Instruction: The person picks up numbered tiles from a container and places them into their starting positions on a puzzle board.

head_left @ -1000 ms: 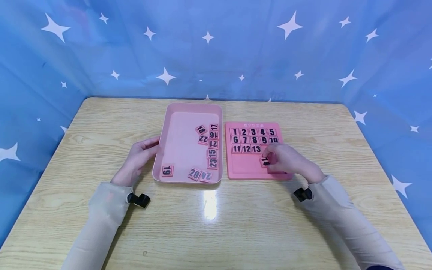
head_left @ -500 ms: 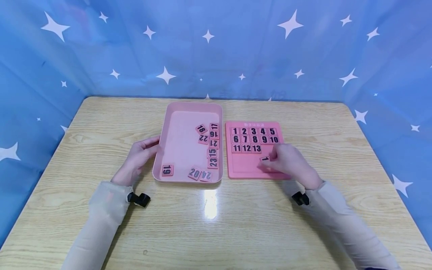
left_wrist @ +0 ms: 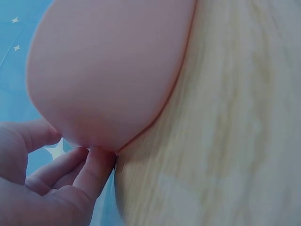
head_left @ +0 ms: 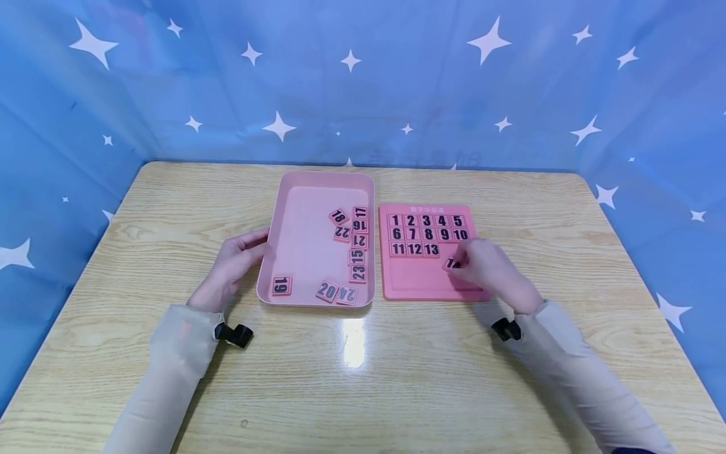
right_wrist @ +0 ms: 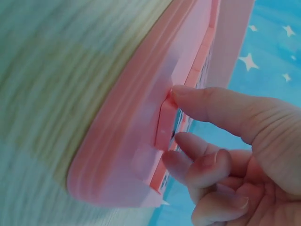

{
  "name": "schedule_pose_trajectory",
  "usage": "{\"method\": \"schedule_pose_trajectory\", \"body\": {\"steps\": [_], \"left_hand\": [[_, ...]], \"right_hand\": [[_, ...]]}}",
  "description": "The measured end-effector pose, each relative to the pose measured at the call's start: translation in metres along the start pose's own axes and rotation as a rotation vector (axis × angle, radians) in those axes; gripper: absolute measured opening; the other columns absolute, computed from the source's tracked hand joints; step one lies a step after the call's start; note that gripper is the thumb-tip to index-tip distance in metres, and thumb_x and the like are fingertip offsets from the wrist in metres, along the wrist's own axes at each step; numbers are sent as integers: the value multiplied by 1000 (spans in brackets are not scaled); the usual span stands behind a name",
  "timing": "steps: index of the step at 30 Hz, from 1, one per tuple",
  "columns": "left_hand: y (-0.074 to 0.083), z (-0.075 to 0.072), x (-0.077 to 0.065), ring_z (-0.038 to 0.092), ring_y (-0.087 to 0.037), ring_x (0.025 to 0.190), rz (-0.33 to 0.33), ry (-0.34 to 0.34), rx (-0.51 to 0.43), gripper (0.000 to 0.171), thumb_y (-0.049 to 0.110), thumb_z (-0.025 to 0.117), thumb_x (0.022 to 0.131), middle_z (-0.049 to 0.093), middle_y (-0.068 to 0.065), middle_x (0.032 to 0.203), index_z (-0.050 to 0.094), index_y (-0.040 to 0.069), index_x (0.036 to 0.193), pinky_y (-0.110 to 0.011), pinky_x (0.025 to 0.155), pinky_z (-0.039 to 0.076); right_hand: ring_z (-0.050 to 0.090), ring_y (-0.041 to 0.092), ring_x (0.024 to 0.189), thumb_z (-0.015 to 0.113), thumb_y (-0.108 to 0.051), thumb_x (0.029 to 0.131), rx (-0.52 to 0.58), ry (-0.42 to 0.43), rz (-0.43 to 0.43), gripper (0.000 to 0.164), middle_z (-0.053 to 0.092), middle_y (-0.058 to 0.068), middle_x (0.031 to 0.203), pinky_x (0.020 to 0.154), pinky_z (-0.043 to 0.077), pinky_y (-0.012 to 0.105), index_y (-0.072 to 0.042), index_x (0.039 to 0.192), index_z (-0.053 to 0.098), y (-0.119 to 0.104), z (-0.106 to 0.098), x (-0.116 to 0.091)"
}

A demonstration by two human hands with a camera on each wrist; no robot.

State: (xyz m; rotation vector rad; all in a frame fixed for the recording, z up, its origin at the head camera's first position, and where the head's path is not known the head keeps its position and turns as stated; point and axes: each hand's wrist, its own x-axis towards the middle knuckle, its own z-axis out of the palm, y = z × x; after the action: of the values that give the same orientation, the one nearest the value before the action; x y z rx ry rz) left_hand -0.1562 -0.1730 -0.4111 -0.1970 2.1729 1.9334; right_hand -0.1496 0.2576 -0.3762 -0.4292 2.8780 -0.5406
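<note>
Currently, R hand (head_left: 490, 268) pinches 1 tile (head_left: 450, 263) at fingertips (right_wrist: 189, 142), nr #13 tile (head_left: 432, 250).

Wood-grain table (head_left: 408, 378): pink tray (head_left: 306, 246) beside pink board (head_left: 414, 279).

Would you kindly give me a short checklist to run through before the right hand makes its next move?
1. Right hand pinching the held tile: ok.
2. Number on the held tile fully readable: cannot tell; the fingers cover part of it.
3. Held tile lined up beside tile 13: not ok; it sits skewed, lower right.
4. Left hand touching the tray: ok.
5. Loose tiles in the tray face up: ok; numbers show.
</note>
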Motion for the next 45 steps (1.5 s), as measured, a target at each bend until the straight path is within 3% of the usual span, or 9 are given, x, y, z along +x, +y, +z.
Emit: {"method": "schedule_pose_trajectory", "body": {"steps": [8,17,31,38,45], "left_hand": [[-3,-2,1,54,3,93,-2,7,-2,46,6,57,91,47,-22,134,45,-8,133,-13,77,47],[-2,-3,1,52,0,99,-12,-4,8,46,7,56,91,44,-24,137,44,-7,134,-12,80,46],[0,-1,3,54,4,93,-5,-1,-13,47,4,57,90,43,-26,136,43,-8,133,-12,80,47],[1,-1,2,55,4,93,0,-6,-25,48,4,58,90,42,-27,136,43,-9,134,-12,81,46],[1,-1,1,54,4,94,5,-7,-28,48,4,57,90,42,-27,136,42,-9,134,-12,81,46]], "right_hand": [[54,23,70,75,-4,74,-27,41,-41,24,60,14,81,62,48,36,7,92,64,8,0,8],[57,23,70,75,1,72,-30,104,-150,16,60,12,78,62,52,36,4,85,65,16,4,19],[57,23,67,76,-1,72,-36,111,-154,18,60,12,76,61,51,36,4,85,64,17,3,21],[59,27,70,75,-4,75,-46,147,-174,20,65,17,85,63,51,40,4,90,65,-1,-10,27],[61,29,78,73,-9,79,54,181,-271,23,67,17,96,69,51,40,3,97,65,-39,-19,47]]}}
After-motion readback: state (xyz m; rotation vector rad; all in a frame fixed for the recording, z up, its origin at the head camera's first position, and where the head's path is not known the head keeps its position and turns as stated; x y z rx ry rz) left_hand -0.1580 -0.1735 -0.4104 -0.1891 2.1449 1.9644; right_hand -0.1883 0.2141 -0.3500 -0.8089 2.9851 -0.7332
